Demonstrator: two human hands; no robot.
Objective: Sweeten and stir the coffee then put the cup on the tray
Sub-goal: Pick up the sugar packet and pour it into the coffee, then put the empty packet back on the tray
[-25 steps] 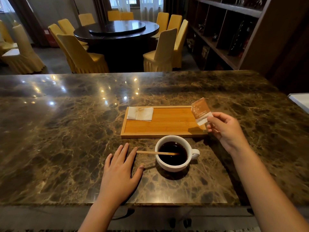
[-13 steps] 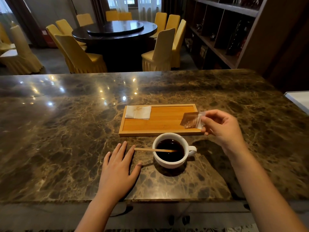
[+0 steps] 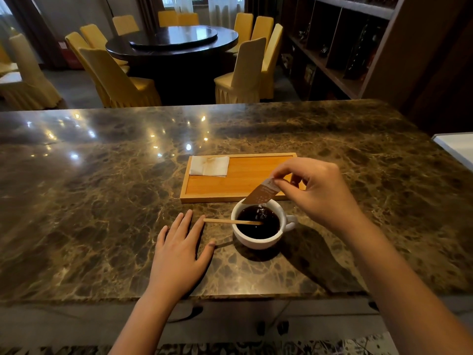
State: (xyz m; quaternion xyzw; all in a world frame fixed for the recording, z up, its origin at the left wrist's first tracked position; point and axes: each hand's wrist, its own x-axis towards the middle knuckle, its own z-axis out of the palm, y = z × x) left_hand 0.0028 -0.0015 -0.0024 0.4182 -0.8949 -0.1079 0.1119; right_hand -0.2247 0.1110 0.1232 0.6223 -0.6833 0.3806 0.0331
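A white cup (image 3: 258, 240) of black coffee stands on the marble counter, handle to the right. A wooden stir stick (image 3: 230, 221) rests across its left rim with one end in the coffee. My right hand (image 3: 314, 190) pinches a brown sugar packet (image 3: 261, 194), tipped downward over the cup's far rim; white grains fall into the coffee. My left hand (image 3: 179, 254) lies flat on the counter just left of the cup, fingers spread, holding nothing. The wooden tray (image 3: 245, 180) sits directly behind the cup.
A folded white napkin (image 3: 210, 166) lies in the tray's far left corner. The marble counter (image 3: 89, 201) stretches wide to the left. A white surface edge (image 3: 458, 147) shows at the far right. Beyond the counter stand yellow chairs, a round dark table and shelving.
My right hand has moved left and down from beside the tray to above the cup and tipped the sugar packet from upright to pouring. The left hand has stayed put.
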